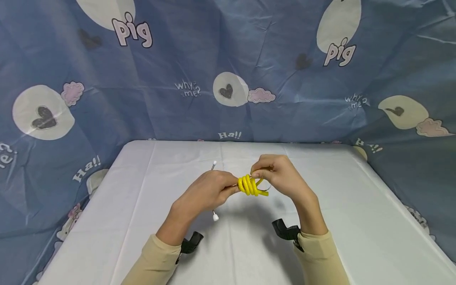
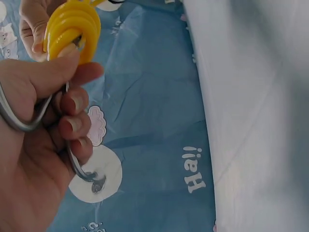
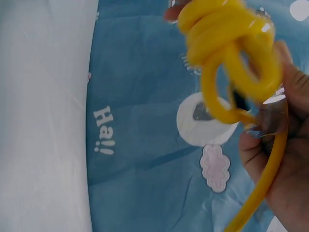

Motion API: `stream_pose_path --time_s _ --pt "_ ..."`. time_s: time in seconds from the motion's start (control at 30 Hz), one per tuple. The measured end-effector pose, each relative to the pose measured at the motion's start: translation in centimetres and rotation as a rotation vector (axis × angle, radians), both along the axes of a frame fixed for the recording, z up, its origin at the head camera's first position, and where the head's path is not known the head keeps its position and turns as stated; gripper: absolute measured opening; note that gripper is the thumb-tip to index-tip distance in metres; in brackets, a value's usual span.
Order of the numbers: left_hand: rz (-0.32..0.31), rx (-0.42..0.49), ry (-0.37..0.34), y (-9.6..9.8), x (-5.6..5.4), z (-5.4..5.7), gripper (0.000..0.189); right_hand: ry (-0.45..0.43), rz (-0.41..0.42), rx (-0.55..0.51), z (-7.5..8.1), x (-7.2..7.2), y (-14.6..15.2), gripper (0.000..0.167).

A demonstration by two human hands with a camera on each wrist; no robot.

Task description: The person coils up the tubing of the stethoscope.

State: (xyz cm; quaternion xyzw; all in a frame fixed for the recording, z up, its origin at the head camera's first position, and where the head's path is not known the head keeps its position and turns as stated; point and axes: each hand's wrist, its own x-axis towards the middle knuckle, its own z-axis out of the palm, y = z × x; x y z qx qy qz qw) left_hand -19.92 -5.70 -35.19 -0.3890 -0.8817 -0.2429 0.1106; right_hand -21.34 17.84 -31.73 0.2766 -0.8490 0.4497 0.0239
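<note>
Yellow tubing (image 1: 248, 185) is wound in a tight coil between my two hands, above the table. My left hand (image 1: 210, 192) holds a bent metal wire frame (image 2: 24, 124), its fingers curled round the wire and its thumb at the coil's near end. White tips (image 1: 215, 217) on the wire stick out above and below that hand. My right hand (image 1: 279, 172) pinches at the coil's other end. In the right wrist view a clear shiny piece (image 3: 273, 116) shows at those fingers, with a tubing length running down past the palm. The coil's inside is mostly hidden.
Beneath the hands lies a white-covered table (image 1: 171, 158). Behind it hangs a blue printed cloth (image 1: 228, 47), which also runs down both sides. Black wrist camera mounts (image 1: 286, 230) sit below each hand.
</note>
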Motion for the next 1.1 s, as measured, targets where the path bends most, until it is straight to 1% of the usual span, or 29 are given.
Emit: stream_pose_path --time_s 0.17,0.23,0.3,0.4,0.53,0.6,0.67,0.8,0.93,1.0,1.1 --pt "-0.124 0.065 -0.036 0.4 0.4 0.3 0.009 -0.13 -0.059 -0.084 0.1 0.0 0.9 0.013" --pt "-0.153 0.099 -0.052 0.4 0.5 0.4 0.009 -0.161 -0.057 -0.097 0.0 -0.1 1.4 0.014" --pt "-0.172 0.125 -0.058 0.5 0.7 0.6 0.009 -0.174 -0.041 -0.11 -0.1 -0.3 1.9 0.014" --pt "-0.205 0.162 -0.063 0.7 0.8 0.8 0.008 -0.197 0.018 -0.141 -0.2 -0.5 2.4 0.015" --pt "-0.266 0.19 -0.07 1.1 1.0 0.9 0.009 -0.245 0.13 -0.208 -0.4 -0.8 2.9 0.014" --pt "-0.286 0.2 -0.076 1.4 1.1 0.9 0.009 -0.262 0.172 -0.239 -0.6 -1.0 3.0 0.011" --pt "-0.291 0.207 -0.079 1.5 1.1 0.9 0.008 -0.269 0.199 -0.264 -0.9 -1.1 3.0 0.008" --pt "-0.275 0.214 -0.079 1.4 1.1 0.9 0.007 -0.278 0.238 -0.326 -1.4 -1.3 2.9 0.007" --pt "-0.27 0.226 -0.061 1.3 1.1 1.0 0.007 -0.295 0.275 -0.4 -1.8 -1.5 2.7 0.007" --pt "-0.269 0.235 -0.044 1.1 1.0 1.1 0.007 -0.3 0.277 -0.419 -1.9 -1.6 2.5 0.008" --pt "-0.269 0.237 -0.021 0.9 0.9 1.2 0.007 -0.312 0.258 -0.43 -1.7 -1.7 2.3 0.011"
